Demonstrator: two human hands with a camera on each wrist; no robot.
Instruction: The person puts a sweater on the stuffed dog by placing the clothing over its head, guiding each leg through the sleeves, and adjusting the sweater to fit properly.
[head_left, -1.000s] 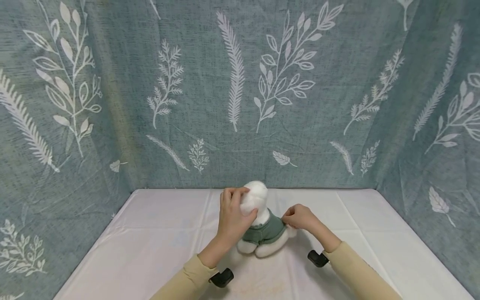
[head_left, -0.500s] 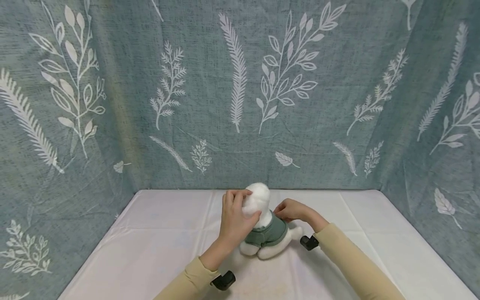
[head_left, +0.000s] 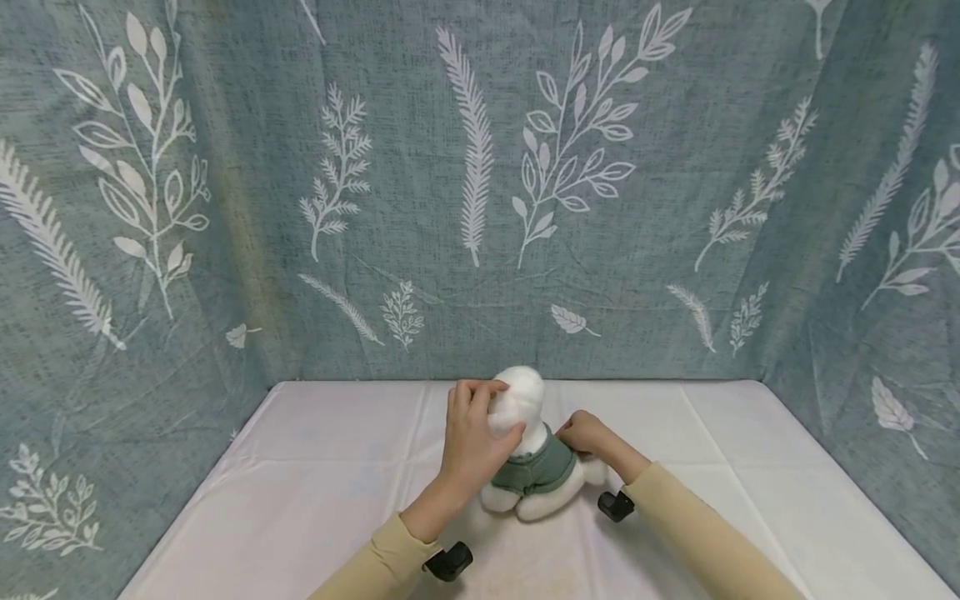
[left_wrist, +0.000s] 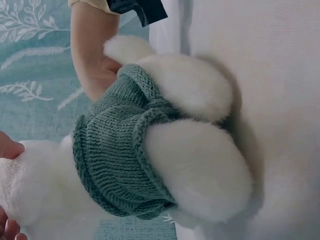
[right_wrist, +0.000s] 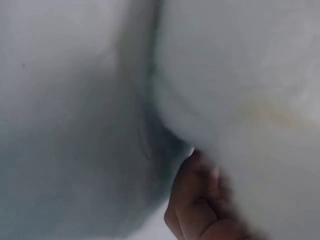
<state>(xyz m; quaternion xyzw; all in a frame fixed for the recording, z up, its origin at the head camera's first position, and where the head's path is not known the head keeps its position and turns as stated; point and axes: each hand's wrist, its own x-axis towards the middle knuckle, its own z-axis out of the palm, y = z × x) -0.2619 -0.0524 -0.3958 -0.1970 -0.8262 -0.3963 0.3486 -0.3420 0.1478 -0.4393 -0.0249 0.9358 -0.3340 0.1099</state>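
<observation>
A white plush toy (head_left: 551,500) in a green knitted sweater (left_wrist: 112,150) sits on the table, its two rounded feet toward the lower edge of the head view. My left hand (head_left: 476,437) grips the toy's head from the left, thumb and fingers spread round it. At the toy's right side, my right hand (head_left: 588,433) has curled fingers pinching the sweater's edge. The right wrist view is blurred; there my right hand (right_wrist: 200,210) appears low down beside pale fur. Its fingertips are partly hidden behind the toy in the left wrist view.
A white cloth (head_left: 322,467) with fold lines covers the table. Blue-green curtains (head_left: 405,183) with white leaf prints hang behind and on both sides. Black wrist cameras (head_left: 448,562) sit below both cuffs.
My right hand reached farther behind the toy's back, then came back lower along the sweater's right edge. My left hand keeps its hold on the head.
</observation>
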